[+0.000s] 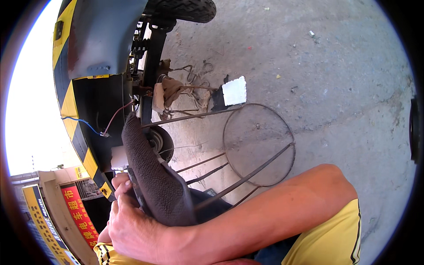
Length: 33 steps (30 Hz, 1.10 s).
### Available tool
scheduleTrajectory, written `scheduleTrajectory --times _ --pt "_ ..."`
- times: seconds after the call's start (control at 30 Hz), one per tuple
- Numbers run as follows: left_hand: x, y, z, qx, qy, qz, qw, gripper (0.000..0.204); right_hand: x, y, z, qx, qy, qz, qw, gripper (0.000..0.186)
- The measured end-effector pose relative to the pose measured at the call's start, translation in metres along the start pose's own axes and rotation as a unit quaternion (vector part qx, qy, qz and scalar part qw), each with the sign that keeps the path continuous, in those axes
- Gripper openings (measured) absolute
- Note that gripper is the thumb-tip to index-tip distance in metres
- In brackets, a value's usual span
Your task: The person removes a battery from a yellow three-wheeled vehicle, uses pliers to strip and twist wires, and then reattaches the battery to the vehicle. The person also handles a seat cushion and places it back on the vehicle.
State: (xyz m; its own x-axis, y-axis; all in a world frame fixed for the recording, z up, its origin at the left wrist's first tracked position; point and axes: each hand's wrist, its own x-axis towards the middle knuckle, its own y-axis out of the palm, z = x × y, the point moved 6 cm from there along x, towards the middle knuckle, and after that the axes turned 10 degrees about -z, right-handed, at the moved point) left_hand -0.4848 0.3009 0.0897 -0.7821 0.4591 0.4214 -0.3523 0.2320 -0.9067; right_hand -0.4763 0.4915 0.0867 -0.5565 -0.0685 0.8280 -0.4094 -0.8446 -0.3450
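My right forearm crosses the lower part of the view, and my right hand (pixel 134 229) is closed at the lower left, knuckles bent. Just beyond it, curled fingertips that seem to be my left hand's (pixel 120 181) show; the rest of that hand is hidden. A narrow dark piece (pixel 139 194) lies against the fingers, too covered to name. Right beside both hands is a stool with a dark brown textured seat (pixel 152 170), thin metal legs and a ring base (pixel 295 148). Beyond it, a blue wire and a red wire meet at a small connector (pixel 104 134).
A vehicle with a yellow-and-black striped edge (pixel 70 104), a grey panel (pixel 101 39) and a black tyre (pixel 185 9) fills the upper left. A white foam piece (pixel 234 91) and tangled cords (pixel 198 95) lie on the concrete floor (pixel 335 79). Shop signs stand at the lower left.
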Motion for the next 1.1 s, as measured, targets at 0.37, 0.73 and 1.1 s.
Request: scheduleTrajectory --times 0.37,0.73,1.1 --pt "0.008 0.012 -0.001 -0.024 0.018 -0.016 0.999 0.048 -0.015 0.008 0.002 -0.066 -0.036 -0.027 0.997 0.030" --pt "0.034 0.014 -0.036 -0.026 0.111 -0.005 0.993 0.053 -0.006 -0.012 -0.009 0.075 -0.025 -0.017 0.997 0.022" --pt "0.027 -0.001 -0.045 -0.187 0.282 0.000 0.941 0.055 0.003 -0.018 -0.056 0.400 0.394 -0.016 0.827 0.017"
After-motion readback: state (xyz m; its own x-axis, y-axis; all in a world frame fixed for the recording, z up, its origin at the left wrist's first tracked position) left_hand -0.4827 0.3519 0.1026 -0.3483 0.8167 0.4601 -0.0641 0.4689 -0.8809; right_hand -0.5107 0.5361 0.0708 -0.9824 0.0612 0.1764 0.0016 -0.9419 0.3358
